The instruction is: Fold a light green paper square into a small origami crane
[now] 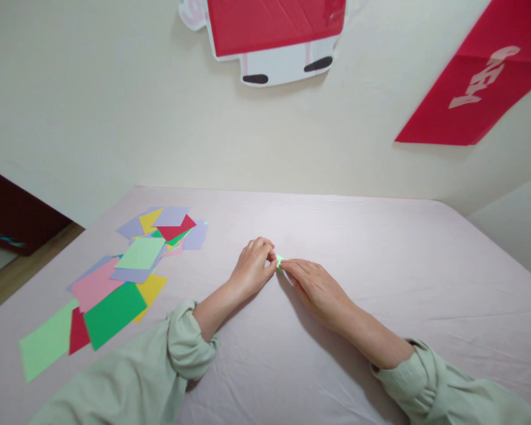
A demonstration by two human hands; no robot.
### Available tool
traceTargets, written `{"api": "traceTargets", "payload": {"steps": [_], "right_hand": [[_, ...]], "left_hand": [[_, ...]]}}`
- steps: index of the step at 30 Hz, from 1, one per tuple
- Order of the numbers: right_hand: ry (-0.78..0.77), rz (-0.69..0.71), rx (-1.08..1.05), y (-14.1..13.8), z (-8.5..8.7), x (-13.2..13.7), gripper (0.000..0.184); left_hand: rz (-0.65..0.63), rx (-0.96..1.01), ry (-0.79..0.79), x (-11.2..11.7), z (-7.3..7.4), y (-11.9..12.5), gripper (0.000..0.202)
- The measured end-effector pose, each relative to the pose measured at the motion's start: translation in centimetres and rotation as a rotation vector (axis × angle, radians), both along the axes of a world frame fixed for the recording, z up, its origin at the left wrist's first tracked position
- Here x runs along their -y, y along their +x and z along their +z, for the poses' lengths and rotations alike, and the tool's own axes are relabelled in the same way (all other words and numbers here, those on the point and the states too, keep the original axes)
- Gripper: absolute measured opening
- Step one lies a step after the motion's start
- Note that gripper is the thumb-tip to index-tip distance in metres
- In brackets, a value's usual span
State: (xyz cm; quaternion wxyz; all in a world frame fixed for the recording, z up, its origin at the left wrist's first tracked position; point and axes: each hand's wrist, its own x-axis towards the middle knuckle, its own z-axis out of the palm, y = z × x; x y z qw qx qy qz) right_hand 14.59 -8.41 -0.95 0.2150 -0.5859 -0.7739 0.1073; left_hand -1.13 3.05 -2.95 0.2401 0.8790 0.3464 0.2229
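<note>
A small folded piece of light green paper is pinched between my two hands, just above or on the cloth-covered table. My left hand has its fingers curled closed on the paper's left side. From the right, my right hand presses the other side with its fingertips together. Most of the paper is hidden behind the fingers, so its exact shape cannot be made out.
Loose coloured paper sheets lie spread to the left, among them a green sheet, a pink sheet and a light green sheet. A wall rises behind the table, with a red banner hanging on the right.
</note>
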Motion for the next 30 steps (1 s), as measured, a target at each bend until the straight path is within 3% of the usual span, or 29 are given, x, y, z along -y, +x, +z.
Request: {"api": "traceTargets", "payload": {"steps": [25,30], "right_hand": [[0.029,0.012,0.216,-0.90,0.52,0.39,0.023],[0.014,0.003,0.200,-0.83,0.43,0.49,0.029]], "left_hand": [[0.010,-0.028,0.033,-0.25,-0.18,0.18,0.007],[-0.017,-0.004,0.027,-0.48,-0.22,-0.04,0.006]]}}
